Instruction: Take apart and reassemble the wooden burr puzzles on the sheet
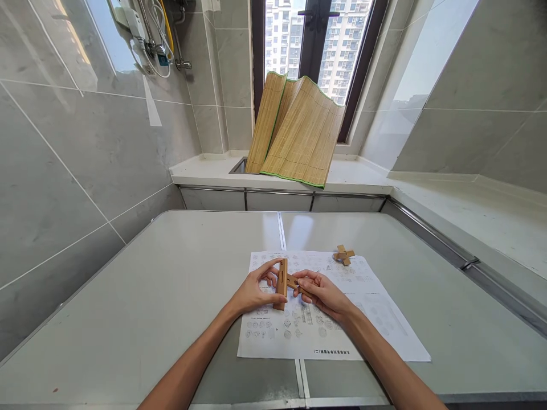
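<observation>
My left hand (259,287) is closed around an upright slotted wooden piece (282,280), thumb low and forefinger near its top. From the right, a smaller wooden piece (292,281) meets its side, pinched by the fingers of my right hand (321,291). Whether the two pieces are joined or only touching, I cannot tell. Both hands are over a printed paper sheet (342,336) covered in small diagrams. A cross-shaped wooden assembly (343,255) rests at the sheet's far right corner.
The sheet lies on a pale two-panel table (171,307) with a metal seam down its middle. Beyond it, a folded bamboo mat (303,134) leans on a white ledge (205,172) below a window. Grey tiled walls (85,154) stand on both sides.
</observation>
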Tool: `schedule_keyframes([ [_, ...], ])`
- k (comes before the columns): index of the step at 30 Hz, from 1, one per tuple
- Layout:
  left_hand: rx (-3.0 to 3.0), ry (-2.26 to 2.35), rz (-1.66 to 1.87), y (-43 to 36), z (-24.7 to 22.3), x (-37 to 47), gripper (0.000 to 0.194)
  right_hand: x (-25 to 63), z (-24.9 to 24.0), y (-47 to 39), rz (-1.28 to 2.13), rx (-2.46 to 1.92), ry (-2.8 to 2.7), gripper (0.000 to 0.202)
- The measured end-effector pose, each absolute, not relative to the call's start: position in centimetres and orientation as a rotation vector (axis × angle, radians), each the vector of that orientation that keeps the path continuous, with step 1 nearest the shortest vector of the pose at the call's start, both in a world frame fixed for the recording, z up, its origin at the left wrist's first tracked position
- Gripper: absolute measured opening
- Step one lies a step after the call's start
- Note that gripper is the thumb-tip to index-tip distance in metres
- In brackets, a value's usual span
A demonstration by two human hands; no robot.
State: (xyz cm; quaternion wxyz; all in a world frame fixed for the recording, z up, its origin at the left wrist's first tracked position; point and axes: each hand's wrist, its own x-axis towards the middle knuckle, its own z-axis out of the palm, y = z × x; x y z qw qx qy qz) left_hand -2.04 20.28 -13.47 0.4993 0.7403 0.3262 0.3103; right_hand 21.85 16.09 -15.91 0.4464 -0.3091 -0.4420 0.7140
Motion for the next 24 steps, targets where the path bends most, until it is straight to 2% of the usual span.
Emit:
schedule_keyframes([
  [5,1.830,0.823,0.667,19.8,-13.0,-1.9,0.096,21.4,-15.5,15.8,1.779,-0.743,-1.120,0.037],
  [11,1.771,0.821,0.829,20.3,-13.3,-2.1,0.086,21.6,-15.1,15.8,1.854,-0.729,-1.087,0.038],
  [15,1.696,0.782,0.887,20.9,-13.8,-2.3,0.088,22.1,-15.4,16.0,1.884,-0.754,-1.061,0.036],
  [24,1.802,0.829,0.658,19.6,-13.2,-1.9,0.096,21.1,-15.7,15.5,1.881,-0.749,-1.190,0.039],
])
